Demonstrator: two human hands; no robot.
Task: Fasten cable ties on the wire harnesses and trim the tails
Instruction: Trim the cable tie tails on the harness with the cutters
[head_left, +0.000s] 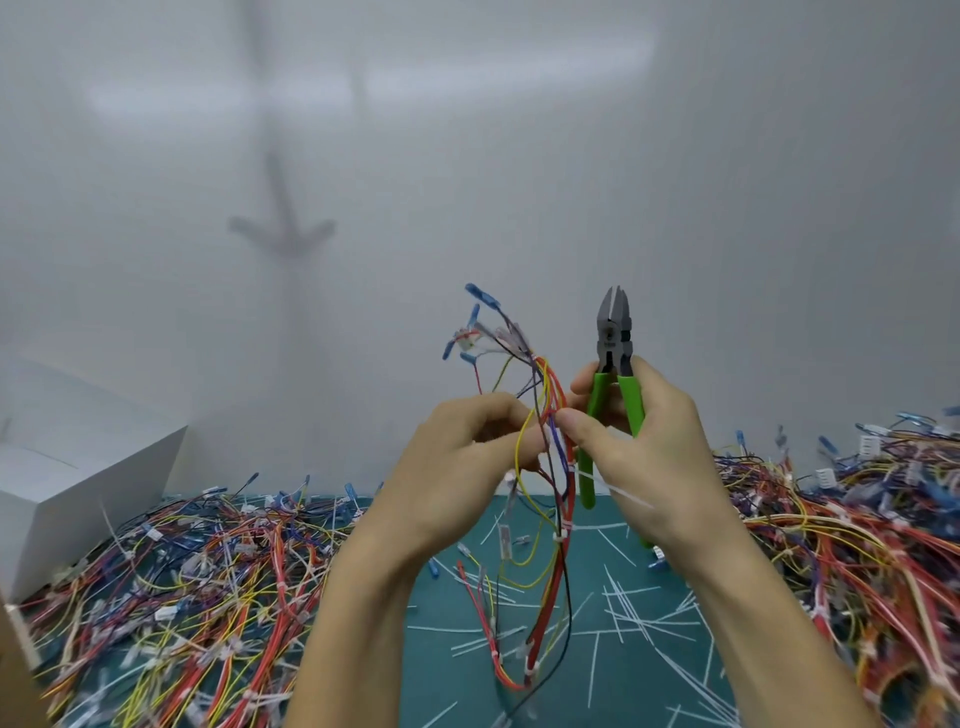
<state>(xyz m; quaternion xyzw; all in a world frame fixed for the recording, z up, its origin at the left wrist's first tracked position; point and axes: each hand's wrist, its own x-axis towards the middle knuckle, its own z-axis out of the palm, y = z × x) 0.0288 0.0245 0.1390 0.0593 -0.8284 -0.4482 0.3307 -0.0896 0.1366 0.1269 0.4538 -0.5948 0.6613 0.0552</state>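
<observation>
**Harness held up, cutters in hand**

Head view: at centre, the left hand (467, 457) has its grip pinched on the wire harness (553, 415). At its 3 o'clock, the right hand (649, 457) grips the green-handled cutters (615, 353), tips toward 12. A cable tie (618, 491) tail juts toward 4. Cut tails (639, 618) litter the surface (441, 675).

Green-handled cutters (614, 374), red, yellow and blue wire harness (555, 415), white cable ties (628, 608), teal mat (457, 649).

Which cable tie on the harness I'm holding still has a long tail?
The tie just below the right hand gripping the cutters: its white tail juts rightward; the harness's lower ties look trimmed.
</observation>
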